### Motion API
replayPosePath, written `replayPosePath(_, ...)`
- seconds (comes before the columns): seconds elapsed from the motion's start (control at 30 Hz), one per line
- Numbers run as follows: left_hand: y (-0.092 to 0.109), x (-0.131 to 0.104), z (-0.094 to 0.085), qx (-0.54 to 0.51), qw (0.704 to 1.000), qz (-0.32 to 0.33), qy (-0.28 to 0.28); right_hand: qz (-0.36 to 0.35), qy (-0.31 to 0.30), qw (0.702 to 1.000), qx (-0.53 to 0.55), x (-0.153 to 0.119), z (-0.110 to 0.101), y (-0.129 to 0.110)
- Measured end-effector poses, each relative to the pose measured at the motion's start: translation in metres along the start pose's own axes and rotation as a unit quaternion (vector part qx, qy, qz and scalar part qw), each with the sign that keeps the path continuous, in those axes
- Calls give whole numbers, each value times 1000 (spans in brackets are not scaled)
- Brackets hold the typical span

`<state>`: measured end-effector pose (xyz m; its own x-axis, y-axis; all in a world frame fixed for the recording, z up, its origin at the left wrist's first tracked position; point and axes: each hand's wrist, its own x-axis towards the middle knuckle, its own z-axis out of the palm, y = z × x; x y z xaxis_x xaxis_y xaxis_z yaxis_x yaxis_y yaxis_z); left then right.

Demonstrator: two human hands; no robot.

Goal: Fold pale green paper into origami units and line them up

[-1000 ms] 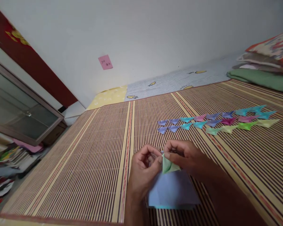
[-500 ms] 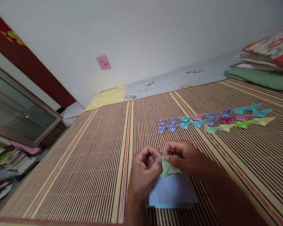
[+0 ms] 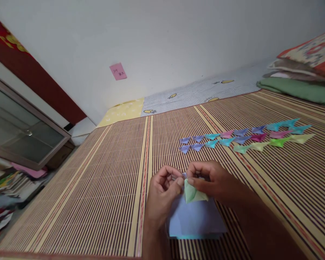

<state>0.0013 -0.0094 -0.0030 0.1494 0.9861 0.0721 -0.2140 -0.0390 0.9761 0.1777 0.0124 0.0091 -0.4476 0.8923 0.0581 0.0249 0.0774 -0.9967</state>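
A small folded piece of pale green paper (image 3: pixel 191 192) is held up over a stack of bluish-purple paper sheets (image 3: pixel 196 218). My right hand (image 3: pixel 206 177) pinches its upper corner between thumb and curled fingers. At its upper left edge, my left hand (image 3: pixel 165 189) has thumb and index finger pressed together; their exact contact with the paper is partly hidden. Both wrists rest low over the mat. Beyond my hands lie rows of folded paper pieces, among them a bright green piece (image 3: pixel 277 142), a magenta piece (image 3: pixel 258 137) and a pale yellow piece (image 3: pixel 302 138).
A striped bamboo mat (image 3: pixel 119 180) spreads under everything. At the far right are a folded green cloth (image 3: pixel 295 93) and a patterned pillow (image 3: pixel 314 52). A pink note (image 3: pixel 118 71) hangs on the wall. On the left stands a glass-door cabinet (image 3: pixel 24 126), with stacked books (image 3: pixel 11 182) below.
My left thumb has slid up and left along the green paper, uncovering more of its left side. My right hand keeps its pinch almost in place.
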Motion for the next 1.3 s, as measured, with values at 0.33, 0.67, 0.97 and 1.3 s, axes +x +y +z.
replayPosePath(0.33,0,-1,5,-5,1000,14,-26,3,-5,999,-37,0,1,-2)
replayPosePath(0.67,1,0,4,4,997,12,72,8,19,1000,-3,0,2,-1)
replayPosePath(0.97,12,-5,14,102,990,3,98,-47,89,993,-64,0,8,-5)
replayPosePath(1.3,4,-6,16,141,974,73,159,-114,144,973,-143,-1,9,-10)
